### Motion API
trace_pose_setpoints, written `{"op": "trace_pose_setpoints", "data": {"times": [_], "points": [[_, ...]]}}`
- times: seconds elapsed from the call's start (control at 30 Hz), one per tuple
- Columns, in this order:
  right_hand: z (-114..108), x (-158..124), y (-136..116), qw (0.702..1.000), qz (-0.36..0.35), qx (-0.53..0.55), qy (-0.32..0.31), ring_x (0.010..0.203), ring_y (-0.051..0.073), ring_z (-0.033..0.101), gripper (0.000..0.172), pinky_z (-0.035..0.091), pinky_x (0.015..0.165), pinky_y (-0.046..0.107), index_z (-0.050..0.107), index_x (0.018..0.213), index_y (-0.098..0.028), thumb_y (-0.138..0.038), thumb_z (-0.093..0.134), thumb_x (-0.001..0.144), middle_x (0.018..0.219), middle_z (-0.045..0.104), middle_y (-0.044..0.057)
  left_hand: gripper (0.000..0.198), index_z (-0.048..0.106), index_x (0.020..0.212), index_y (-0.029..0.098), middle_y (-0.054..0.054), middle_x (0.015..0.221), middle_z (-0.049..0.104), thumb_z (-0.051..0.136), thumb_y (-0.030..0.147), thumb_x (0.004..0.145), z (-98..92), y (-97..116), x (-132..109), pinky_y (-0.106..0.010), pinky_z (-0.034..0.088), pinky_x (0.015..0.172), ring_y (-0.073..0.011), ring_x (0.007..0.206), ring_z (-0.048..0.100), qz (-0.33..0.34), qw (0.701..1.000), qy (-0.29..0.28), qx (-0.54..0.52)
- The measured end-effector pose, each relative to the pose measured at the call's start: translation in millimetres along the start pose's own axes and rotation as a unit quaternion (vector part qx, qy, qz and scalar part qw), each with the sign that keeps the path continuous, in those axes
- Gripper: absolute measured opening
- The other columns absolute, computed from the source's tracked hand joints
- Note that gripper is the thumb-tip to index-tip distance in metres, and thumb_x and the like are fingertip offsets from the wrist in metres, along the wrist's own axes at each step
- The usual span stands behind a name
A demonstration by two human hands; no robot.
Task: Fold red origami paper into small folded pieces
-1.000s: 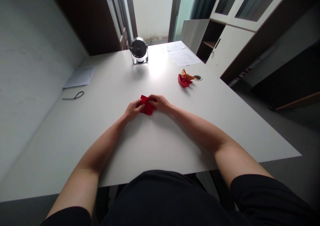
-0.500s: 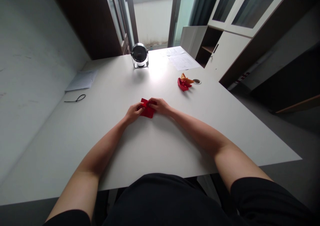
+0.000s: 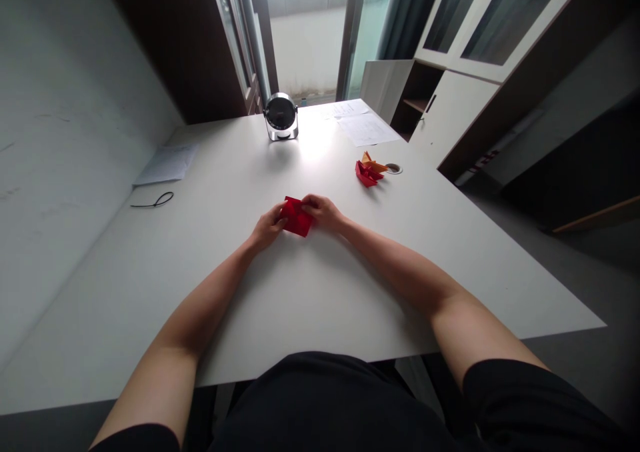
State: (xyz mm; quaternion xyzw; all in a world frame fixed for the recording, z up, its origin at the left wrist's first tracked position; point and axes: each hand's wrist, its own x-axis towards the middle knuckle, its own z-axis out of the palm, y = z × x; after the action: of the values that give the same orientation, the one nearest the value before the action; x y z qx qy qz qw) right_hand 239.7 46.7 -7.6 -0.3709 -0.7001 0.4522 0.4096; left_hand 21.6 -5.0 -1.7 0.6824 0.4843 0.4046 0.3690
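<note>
A small red sheet of origami paper (image 3: 299,220), roughly square, is held between my two hands just above or on the white table. My left hand (image 3: 270,224) pinches its left edge. On the opposite side, my right hand (image 3: 320,211) grips the upper right edge with thumb and fingers. Whether the paper touches the tabletop I cannot tell. Farther right lie a red folded paper figure (image 3: 369,175) and an orange folded paper figure (image 3: 374,163), close against each other.
The white table (image 3: 240,172) carries a round black device on a silver stand (image 3: 281,114) at the back. Printed sheets (image 3: 367,129) lie far right, by a cable hole (image 3: 395,169). A packet of papers (image 3: 167,163) and a black cable tie (image 3: 157,201) are at left.
Both hands have shifted from the middle of the red paper out to its side edges, so more of its face shows, flatter than before. The camera view has tilted slightly upward.
</note>
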Motion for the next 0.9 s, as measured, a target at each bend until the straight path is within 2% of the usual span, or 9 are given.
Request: {"op": "trace_pose_setpoints", "data": {"times": [0.13,0.23,0.33,0.43,0.5,0.63,0.9], "points": [[0.4,0.2,-2.0,0.997,0.019,0.074,-0.002,0.068,0.013,0.057,0.036,0.048,0.065,0.027,0.062,0.107,-0.018,-0.041,0.060,0.080,0.082,0.067,0.001,0.074,0.042,0.150,0.026,0.000,0.096,0.074,0.063,0.023,0.079,0.5,-0.2,-0.6,-0.032,0.055,0.081,-0.0172,0.084,0.066,-0.029,0.999,-0.003,-0.037],[0.2,1.1,-0.1,0.997,0.019,0.081,-0.004,0.069,0.014,0.059,0.040,0.050,0.066,0.027,0.061,0.113,-0.019,-0.041,0.061,0.080,0.083,0.068,0.002,0.080,0.035,0.154,0.027,0.002,0.093,0.075,0.063,0.024,0.079,0.2,-1.9,0.0,-0.031,0.055,0.081,-0.0170,0.082,0.067,-0.036,0.999,-0.002,-0.038],[0.6,2.4,3.5,0.999,0.002,0.054,-0.007,0.073,0.014,0.059,0.033,0.049,0.070,0.027,0.065,0.104,-0.017,-0.041,0.060,0.081,0.085,0.069,0.003,0.071,0.045,0.148,0.024,-0.001,0.097,0.076,0.064,0.030,0.080,0.1,-3.2,0.6,-0.031,0.055,0.077,-0.0191,0.083,0.068,-0.034,0.998,-0.008,-0.042],[1.4,1.8,4.6,0.999,-0.012,0.010,-0.030,0.071,0.012,0.056,0.030,0.046,0.067,0.025,0.066,0.100,-0.017,-0.040,0.058,0.083,0.083,0.067,0.002,0.048,0.064,0.128,0.018,-0.006,0.103,0.075,0.062,0.038,0.084,0.1,-3.6,0.3,-0.030,0.055,0.076,-0.0217,0.088,0.069,-0.021,0.999,-0.030,-0.041],[1.9,0.2,2.6,0.999,-0.009,-0.013,-0.045,0.066,0.011,0.052,0.030,0.043,0.063,0.023,0.067,0.098,-0.016,-0.041,0.057,0.083,0.078,0.065,0.000,0.040,0.070,0.115,0.016,-0.007,0.102,0.075,0.059,0.041,0.087,-0.1,-4.0,-0.4,-0.030,0.054,0.075,-0.0221,0.089,0.068,-0.015,0.999,-0.042,-0.029],[1.7,-3.5,-4.2,0.998,0.003,-0.019,-0.054,0.061,0.009,0.046,0.034,0.037,0.057,0.021,0.067,0.095,-0.016,-0.046,0.059,0.083,0.069,0.059,-0.002,0.038,0.072,0.111,0.015,-0.006,0.096,0.074,0.057,0.043,0.089,-0.8,-5.7,-1.0,-0.029,0.053,0.072,-0.0209,0.084,0.067,-0.017,0.999,-0.038,-0.011],[0.3,-4.7,-7.6,0.997,-0.002,-0.030,-0.075,0.065,0.011,0.049,0.041,0.038,0.060,0.023,0.066,0.088,-0.015,-0.055,0.061,0.081,0.072,0.061,0.000,0.041,0.074,0.108,0.016,-0.006,0.093,0.075,0.057,0.048,0.088,-1.5,-8.0,-0.8,-0.028,0.052,0.070,-0.0205,0.081,0.066,-0.023,1.000,-0.021,0.005]]}}
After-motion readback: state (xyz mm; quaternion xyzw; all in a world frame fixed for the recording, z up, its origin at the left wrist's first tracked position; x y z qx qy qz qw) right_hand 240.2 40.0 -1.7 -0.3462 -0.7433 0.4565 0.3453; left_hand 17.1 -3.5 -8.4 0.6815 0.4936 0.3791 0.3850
